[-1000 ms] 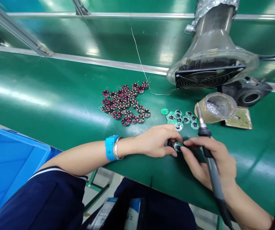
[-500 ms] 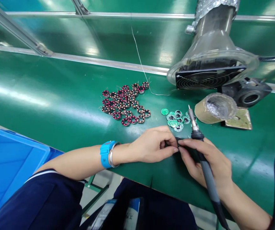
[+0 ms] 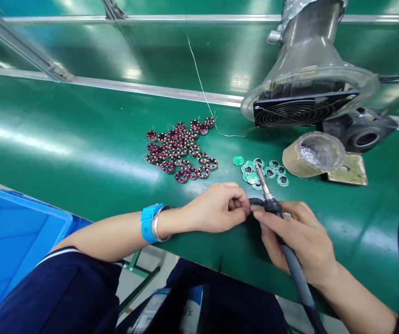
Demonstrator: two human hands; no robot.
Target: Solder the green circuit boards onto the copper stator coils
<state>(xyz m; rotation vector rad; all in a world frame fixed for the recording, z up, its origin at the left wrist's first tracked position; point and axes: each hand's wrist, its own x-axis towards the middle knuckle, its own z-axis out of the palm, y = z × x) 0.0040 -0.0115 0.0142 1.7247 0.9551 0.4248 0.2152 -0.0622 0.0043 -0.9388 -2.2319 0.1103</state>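
Soldering iron (image 3: pixel 290 255) – metal tip (image 3: pixel 263 182), matt grip (image 3: pixel 296 271); workbench (image 3: pixel 81 139) – smooth, glossy.

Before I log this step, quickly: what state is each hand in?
Left hand: closed, at a small dark part; grip on it cannot be told.
Right hand: closed around the soldering iron.

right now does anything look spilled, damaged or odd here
Nothing looks spilled or damaged. Mildly odd: the right hand, holding the soldering iron, works close beside the left hand, the iron's tip pointing past both, overlapping the green discs in view.

1 head camera | looks forward, down | near, above left grip (image 3: pixel 216 208), right grip (image 3: pixel 307 243) | green bench (image 3: pixel 91 176) beneath
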